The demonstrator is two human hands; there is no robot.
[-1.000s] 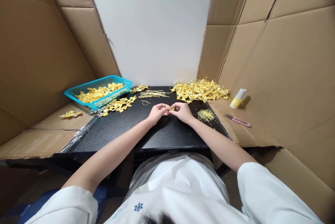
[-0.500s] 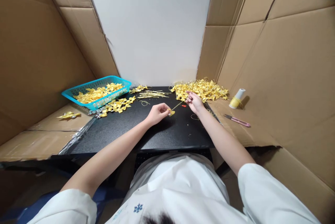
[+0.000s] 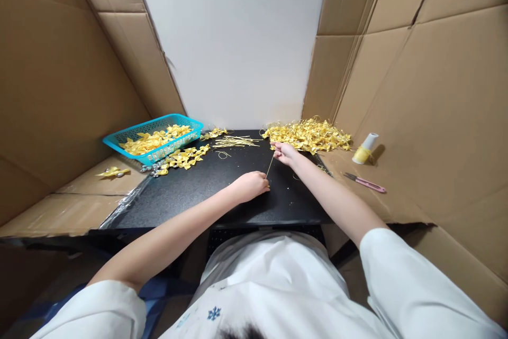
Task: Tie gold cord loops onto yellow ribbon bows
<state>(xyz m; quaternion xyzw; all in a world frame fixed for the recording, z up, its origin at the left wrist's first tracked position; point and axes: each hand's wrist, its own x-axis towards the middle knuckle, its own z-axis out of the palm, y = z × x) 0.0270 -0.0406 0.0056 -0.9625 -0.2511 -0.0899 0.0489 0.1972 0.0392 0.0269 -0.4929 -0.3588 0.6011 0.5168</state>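
Over the black tabletop, my left hand (image 3: 252, 186) is closed, pinching a small yellow ribbon bow that its fingers now hide almost fully. A thin yellow cord (image 3: 270, 166) runs taut from there up to my right hand (image 3: 284, 153). The fingers of my right hand are closed on the upper end of the cord. Just beyond my right hand lies a large heap of yellow ribbon bows (image 3: 313, 135) with cord ends sticking out. A bundle of cut yellow cords (image 3: 236, 141) rests to the left of it.
A turquoise basket (image 3: 115, 144) holds yellow bows at the left, with more bows (image 3: 184, 157) and silvery bells (image 3: 153, 168) beside it. At the right stand a white spool (image 3: 367, 147) with yellow cord and pink thread snips (image 3: 369, 184). Cardboard walls (image 3: 448, 95) enclose both sides.
My left hand has turned over and come slightly nearer the body, covering the bow. My right hand has shifted slightly left, and the cord between them now stands steeper.
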